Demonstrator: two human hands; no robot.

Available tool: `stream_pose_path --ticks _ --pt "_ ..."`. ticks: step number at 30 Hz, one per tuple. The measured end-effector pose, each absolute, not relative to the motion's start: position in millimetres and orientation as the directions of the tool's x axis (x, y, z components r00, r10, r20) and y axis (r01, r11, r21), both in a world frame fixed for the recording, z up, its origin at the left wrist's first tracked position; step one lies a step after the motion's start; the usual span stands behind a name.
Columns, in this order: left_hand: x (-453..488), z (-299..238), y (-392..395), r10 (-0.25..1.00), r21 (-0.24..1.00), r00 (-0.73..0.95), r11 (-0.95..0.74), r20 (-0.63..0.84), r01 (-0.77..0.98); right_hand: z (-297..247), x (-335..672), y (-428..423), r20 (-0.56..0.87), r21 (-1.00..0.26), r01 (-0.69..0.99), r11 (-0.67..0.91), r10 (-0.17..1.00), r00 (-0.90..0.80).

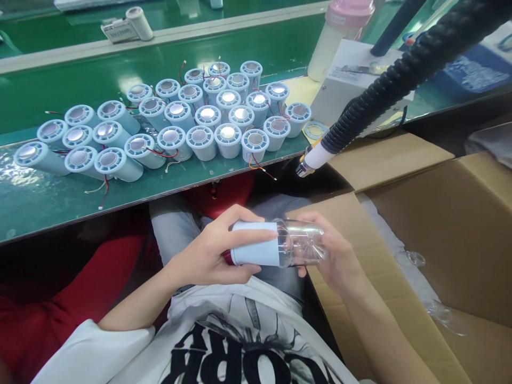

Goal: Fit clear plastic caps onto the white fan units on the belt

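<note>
Above my lap, my left hand (230, 248) is wrapped round a light blue cylinder (256, 248) lying sideways, with a dark red part at its left end. My right hand (330, 248) grips a clear plastic cup-like cover (302, 242) from its far end. The cover's rim meets the right end of the cylinder; how far it reaches over it I cannot tell. Several similar light blue cylinders (200, 141) with round metal discs on top and thin wires stand or lean on the green bench (132, 200) ahead.
An open cardboard box (452, 213) at my right holds clear plastic pieces (444, 314). Over its near corner hangs a black ribbed hose (368, 101) with a metal tip. A pink-lidded bottle (334, 37) stands behind a white stand (340, 74). A red-clothed person (92, 282) sits at my left.
</note>
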State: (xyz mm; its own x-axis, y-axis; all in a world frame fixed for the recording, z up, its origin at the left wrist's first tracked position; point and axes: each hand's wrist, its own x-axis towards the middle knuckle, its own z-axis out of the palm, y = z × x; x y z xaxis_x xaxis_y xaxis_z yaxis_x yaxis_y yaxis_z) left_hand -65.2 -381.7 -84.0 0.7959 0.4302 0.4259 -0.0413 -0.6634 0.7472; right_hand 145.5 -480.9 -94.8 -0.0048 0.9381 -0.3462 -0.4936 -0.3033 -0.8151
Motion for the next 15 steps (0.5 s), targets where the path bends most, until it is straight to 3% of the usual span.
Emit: stream_pose_path --ticks 7,15 --pt "-69.6 -77.4 -382.7 0.372 0.752 0.833 -0.654 0.411 -0.079 -96.3 143.8 -482.3 -0.343 -0.815 -0.496 -0.300 0.939 -0.005" --pt "-70.6 -74.9 -387.9 0.395 0.763 0.831 -0.644 0.391 -0.053 -95.0 144.1 -481.4 -0.361 -0.811 -0.486 -0.326 0.932 -0.023"
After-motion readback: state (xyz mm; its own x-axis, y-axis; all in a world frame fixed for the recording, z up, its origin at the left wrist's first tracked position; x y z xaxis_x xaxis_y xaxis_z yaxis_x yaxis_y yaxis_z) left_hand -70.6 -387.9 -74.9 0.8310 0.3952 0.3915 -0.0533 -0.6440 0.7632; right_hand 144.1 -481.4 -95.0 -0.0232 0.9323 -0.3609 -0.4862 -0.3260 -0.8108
